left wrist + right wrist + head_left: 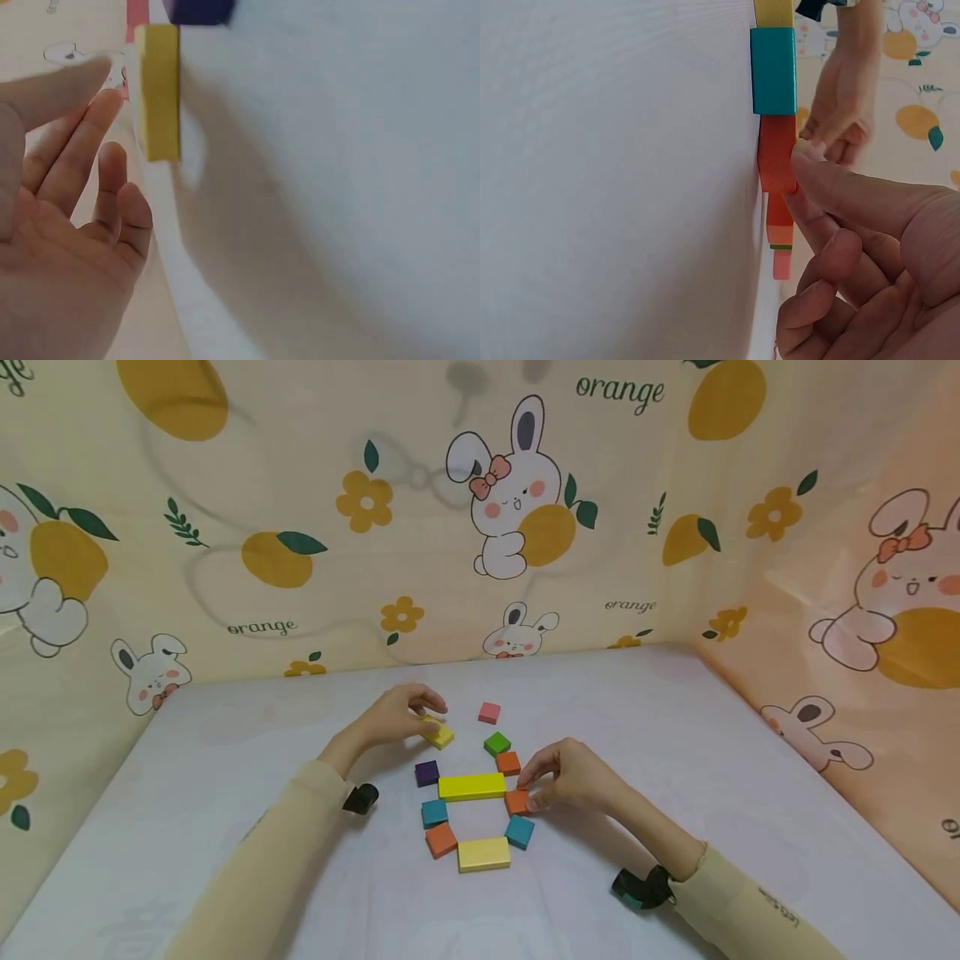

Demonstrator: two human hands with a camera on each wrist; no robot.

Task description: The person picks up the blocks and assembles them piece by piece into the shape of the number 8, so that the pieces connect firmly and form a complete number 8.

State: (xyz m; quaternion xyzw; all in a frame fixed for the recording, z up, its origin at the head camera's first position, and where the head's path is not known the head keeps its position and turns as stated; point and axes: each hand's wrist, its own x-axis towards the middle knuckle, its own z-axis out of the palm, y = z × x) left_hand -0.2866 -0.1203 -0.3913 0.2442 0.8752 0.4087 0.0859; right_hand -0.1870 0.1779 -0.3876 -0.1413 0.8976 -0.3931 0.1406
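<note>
My left hand (pixel 397 714) reaches to the far left of the block arrangement. Its thumb overlaps a yellow block (pixel 441 737) in the head view. In the left wrist view a gap separates the thumb and fingertips from this yellow block (pixel 160 94); the fingers bend loosely. On the other side, my right hand (pixel 573 774) pinches an orange block (pixel 517 802) between thumb and index finger. The right wrist view shows thumb tip and index tip at this orange block's (pixel 778 154) edge, with the other fingers curled beneath.
A long yellow block (pixel 472 787) crosses the ring's middle. Around it lie a purple block (pixel 427 773), blue blocks (pixel 520 832), more orange blocks (pixel 442 841), a pale yellow block (pixel 483 855) and a green block (pixel 497 743). A pink block (pixel 489 712) lies farther back. Patterned cloth walls surround the white table.
</note>
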